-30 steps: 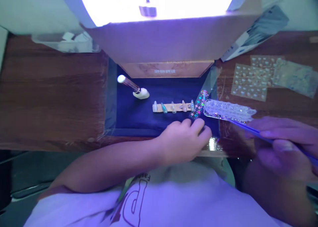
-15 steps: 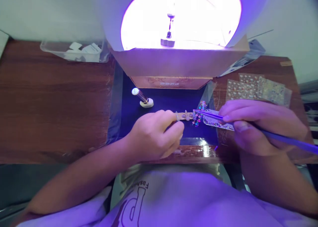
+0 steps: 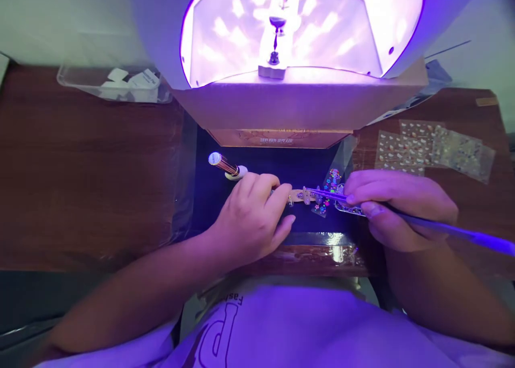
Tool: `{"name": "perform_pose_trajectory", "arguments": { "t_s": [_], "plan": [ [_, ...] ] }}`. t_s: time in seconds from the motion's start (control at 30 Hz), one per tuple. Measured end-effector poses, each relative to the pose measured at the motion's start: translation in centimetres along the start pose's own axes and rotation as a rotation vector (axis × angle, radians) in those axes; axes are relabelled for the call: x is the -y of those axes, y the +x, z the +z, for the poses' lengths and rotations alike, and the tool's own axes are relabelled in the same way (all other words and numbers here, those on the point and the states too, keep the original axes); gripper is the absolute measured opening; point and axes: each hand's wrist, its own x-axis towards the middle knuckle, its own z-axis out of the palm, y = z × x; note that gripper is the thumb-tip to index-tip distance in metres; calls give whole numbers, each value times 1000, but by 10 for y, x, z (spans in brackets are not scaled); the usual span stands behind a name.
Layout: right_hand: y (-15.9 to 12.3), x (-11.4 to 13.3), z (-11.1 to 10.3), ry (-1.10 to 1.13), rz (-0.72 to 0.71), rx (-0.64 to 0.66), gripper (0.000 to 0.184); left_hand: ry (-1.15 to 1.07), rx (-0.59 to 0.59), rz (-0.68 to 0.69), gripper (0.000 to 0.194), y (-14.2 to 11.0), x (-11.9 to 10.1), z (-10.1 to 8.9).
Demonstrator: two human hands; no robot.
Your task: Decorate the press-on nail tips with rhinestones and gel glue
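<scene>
My left hand (image 3: pixel 249 218) pinches the end of a narrow pale strip (image 3: pixel 296 196) that bears several small decorated false nails (image 3: pixel 306 196). Its thumb is spread below the strip. From the right, my right hand (image 3: pixel 402 210) grips a pair of long tweezers (image 3: pixel 442 226), whose tips lie over the false nails. Whether the tips hold anything is too small to tell. Colourful flower-shaped sequins (image 3: pixel 333 181) lie just right of the strip on a clear piece. Beside them, partly hidden by my right fingers, is a clear case (image 3: pixel 349 209) of tiny decorations.
A nail lamp (image 3: pixel 322 46) glows on a cardboard box (image 3: pixel 306 105), with a false nail on a stand (image 3: pixel 272 70) inside. A tall-capped bottle (image 3: pixel 225 165) stands behind my left hand. Sticker sheets (image 3: pixel 406 148) lie right; a clear bin (image 3: pixel 116 92) sits back left.
The tweezer tips have moved left along the strip, over the false nails. My left thumb has come away from the other fingers. The lamp's glow looks dimmer, and the view has shifted slightly.
</scene>
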Motion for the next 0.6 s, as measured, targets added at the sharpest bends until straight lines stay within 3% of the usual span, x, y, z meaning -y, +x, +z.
{"name": "perform_pose_trajectory", "arguments": {
  "t_s": [0.27, 0.6],
  "plan": [
    [7, 8, 3, -102, -35, 176, 11, 29, 67, -39, 33, 4, 4, 4],
    [3, 8, 13, -208, -79, 205, 9, 21, 83, -37, 30, 5, 2, 6]
  ]
}}
